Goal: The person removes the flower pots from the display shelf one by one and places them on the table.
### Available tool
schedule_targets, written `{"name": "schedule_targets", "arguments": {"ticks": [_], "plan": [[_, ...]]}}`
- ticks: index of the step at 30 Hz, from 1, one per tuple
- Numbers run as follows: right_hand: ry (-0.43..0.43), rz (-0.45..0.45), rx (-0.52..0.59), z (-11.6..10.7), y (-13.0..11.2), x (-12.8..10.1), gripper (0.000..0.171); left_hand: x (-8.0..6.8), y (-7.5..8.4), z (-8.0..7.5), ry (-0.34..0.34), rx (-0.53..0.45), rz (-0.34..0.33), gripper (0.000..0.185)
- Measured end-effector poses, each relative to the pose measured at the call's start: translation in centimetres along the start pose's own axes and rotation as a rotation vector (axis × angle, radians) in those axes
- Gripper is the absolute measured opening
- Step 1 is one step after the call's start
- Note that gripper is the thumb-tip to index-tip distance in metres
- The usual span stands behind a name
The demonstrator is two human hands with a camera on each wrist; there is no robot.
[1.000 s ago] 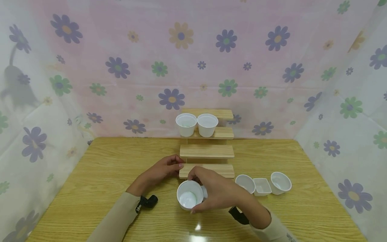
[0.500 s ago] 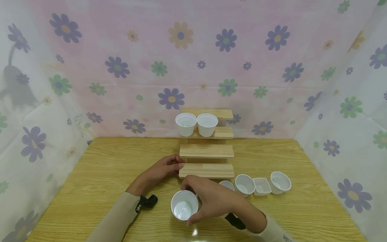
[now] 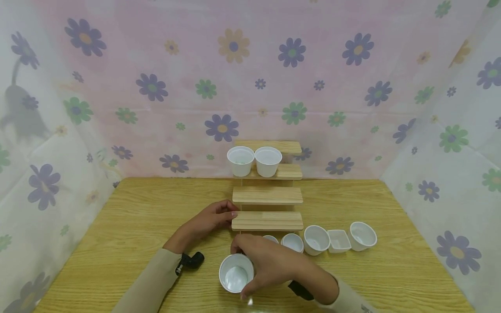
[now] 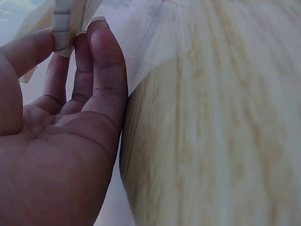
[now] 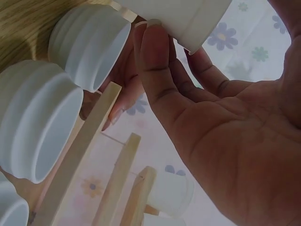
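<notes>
A thin white cup (image 3: pixel 236 278) is held by its rim in the right hand (image 3: pixel 274 265), just in front of the stepped wooden rack (image 3: pixel 268 220). It's probably light and easily crushed, so rim grips seem safest. The rack's bottom step is touched by the left hand (image 3: pixel 205 222), fingers loosely bent, nothing gripped.

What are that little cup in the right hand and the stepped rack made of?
The cup looks like thin white plastic, smooth and slightly glossy, with a rolled rim. The stepped rack seems to be pale unfinished wood: visible grain, matte slats.
</notes>
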State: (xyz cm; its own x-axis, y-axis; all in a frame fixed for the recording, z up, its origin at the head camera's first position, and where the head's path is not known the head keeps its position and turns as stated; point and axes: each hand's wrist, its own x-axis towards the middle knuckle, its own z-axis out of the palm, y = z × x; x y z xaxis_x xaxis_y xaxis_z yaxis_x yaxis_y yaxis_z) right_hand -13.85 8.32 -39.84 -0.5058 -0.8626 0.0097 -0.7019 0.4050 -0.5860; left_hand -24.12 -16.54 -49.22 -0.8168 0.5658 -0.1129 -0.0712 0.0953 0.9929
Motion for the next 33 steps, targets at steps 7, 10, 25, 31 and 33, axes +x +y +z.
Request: {"name": "schedule_targets", "arguments": {"ticks": [7, 10, 25, 31, 33], "plan": [[-0.011, -0.032, -0.034, 0.6, 0.3, 0.1, 0.075, 0.1, -0.2, -0.1, -0.001, 0.007, 0.007, 0.031], [-0.008, -0.053, -0.061, 1.0, 0.5, 0.2, 0.076, 0.1, -0.2, 0.0, -0.002, 0.010, 0.009, 0.032], [-0.016, -0.010, -0.146, 1.3, 0.5, 0.0, 0.077, -0.2, 0.3, 0.1, 0.007, 0.037, 0.023, 0.032], [-0.025, 0.002, -0.163, 1.2, 0.5, -0.1, 0.077, -0.1, 0.3, 0.2, 0.007, 0.047, 0.028, 0.031], [-0.025, 0.003, -0.167, 1.2, 0.5, -0.1, 0.078, -0.1, 0.4, 0.2, 0.009, 0.050, 0.026, 0.030]]}}
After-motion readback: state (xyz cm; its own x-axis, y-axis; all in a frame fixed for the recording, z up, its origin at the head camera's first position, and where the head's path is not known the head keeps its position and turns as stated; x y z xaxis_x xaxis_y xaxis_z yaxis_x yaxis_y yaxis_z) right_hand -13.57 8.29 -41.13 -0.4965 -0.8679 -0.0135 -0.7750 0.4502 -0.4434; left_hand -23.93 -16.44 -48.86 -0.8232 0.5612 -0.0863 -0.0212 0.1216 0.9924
